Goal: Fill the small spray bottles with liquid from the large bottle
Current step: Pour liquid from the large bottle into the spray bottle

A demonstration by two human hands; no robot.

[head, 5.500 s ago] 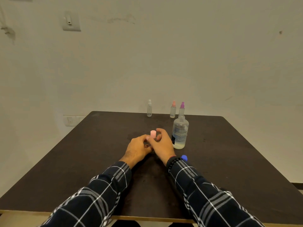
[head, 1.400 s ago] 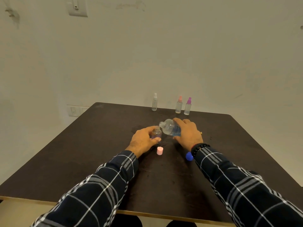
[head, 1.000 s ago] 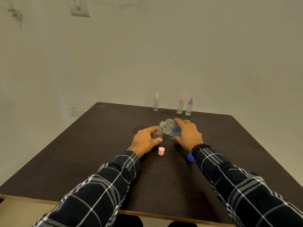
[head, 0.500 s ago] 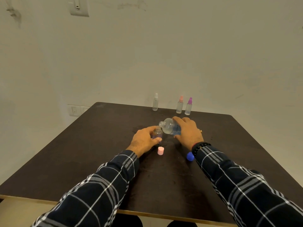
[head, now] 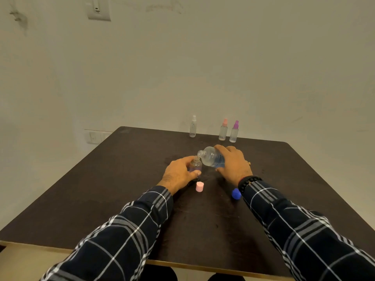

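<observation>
My left hand point(head: 179, 173) grips a small clear bottle point(head: 195, 164) that stands uncapped and upright at the middle of the dark table point(head: 101, 189). My right hand point(head: 233, 164) holds the large clear bottle point(head: 210, 156) tipped on its side, its open mouth right above the small bottle's neck. A pink cap point(head: 199, 186) lies on the table in front of the small bottle. A blue cap point(head: 236, 193) lies beside my right wrist.
At the table's far edge stand three small spray bottles: a white-topped one point(head: 193, 126), an orange-topped one point(head: 223, 130) and a purple-topped one point(head: 234, 131). A plain wall rises just behind the table, with sockets point(head: 94, 136) low on the left.
Since 5.5 s ago the pink cap has come off the small bottle and my right hand has picked up and tilted the large bottle. Over the last second, both hands have stayed almost still.
</observation>
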